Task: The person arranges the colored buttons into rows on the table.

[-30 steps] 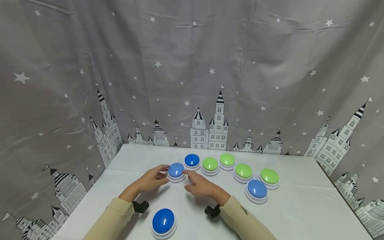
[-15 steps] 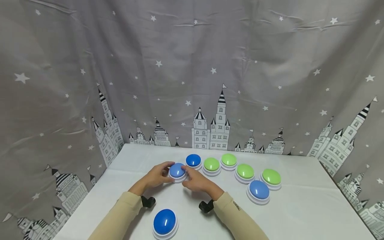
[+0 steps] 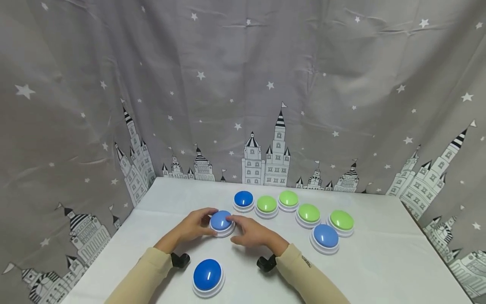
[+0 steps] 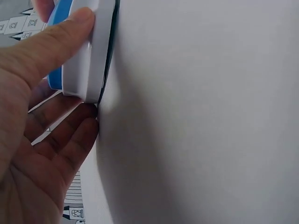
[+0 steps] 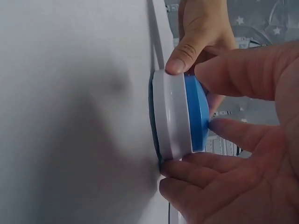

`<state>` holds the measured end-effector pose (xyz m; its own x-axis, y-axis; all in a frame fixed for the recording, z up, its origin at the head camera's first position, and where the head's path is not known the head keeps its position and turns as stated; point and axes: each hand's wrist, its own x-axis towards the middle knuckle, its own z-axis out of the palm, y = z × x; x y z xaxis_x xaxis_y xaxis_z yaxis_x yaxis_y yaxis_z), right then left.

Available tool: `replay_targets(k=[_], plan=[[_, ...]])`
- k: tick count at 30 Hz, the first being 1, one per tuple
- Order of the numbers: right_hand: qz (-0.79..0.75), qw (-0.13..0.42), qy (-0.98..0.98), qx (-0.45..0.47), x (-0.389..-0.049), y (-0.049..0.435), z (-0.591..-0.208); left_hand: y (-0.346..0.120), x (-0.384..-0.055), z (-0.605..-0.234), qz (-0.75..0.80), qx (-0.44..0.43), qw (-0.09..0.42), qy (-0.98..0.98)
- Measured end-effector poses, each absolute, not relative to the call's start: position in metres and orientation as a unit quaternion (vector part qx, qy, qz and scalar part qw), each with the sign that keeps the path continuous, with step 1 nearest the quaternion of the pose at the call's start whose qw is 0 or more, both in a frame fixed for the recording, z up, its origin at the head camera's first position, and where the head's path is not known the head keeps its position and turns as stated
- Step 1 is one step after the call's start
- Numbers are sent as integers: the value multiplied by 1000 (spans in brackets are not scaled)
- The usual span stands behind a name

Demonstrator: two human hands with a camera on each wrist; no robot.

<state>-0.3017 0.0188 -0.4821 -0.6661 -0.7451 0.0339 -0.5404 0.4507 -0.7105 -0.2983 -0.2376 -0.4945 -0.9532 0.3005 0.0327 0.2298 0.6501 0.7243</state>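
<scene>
A light-blue plastic dome button on a round white base (image 3: pixel 220 220) is held at the left-centre of a table covered in white cloth (image 3: pixel 379 261). Its base is gripped by the left hand (image 3: pixel 193 226), the thumb set against the near side and fingers on the far side. It is touched on its dome and right edge by the right hand (image 3: pixel 251 233), whose fingers are loosely spread and whose thumb stands apart. Whether the base is fully rested on the cloth cannot be told.

The placing seems to be partway through: the grip is made, but the button is not yet released. Behind it and to the right, a dark-blue dome button (image 3: pixel 243 199), four lime-green dome buttons (image 3: pixel 267 204) and a second light-blue dome button (image 3: pixel 325 236) are arranged in a loose, bent line. Nearest the person, another dark-blue dome button (image 3: pixel 206 275) is left alone, untouched.

Compared with half a second earlier, the held button has been drawn slightly towards the person, so a wider gap is now seen between it and the dark-blue button behind. The other buttons appear unmoved, apart from a slight shift of the head view.
</scene>
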Motion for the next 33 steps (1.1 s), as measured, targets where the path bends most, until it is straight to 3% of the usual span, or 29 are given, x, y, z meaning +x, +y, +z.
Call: replay_targets(k=[33], plan=[[-333, 210, 813, -429, -247, 35, -479, -242, -234, -495, 384, 181, 62, 903]])
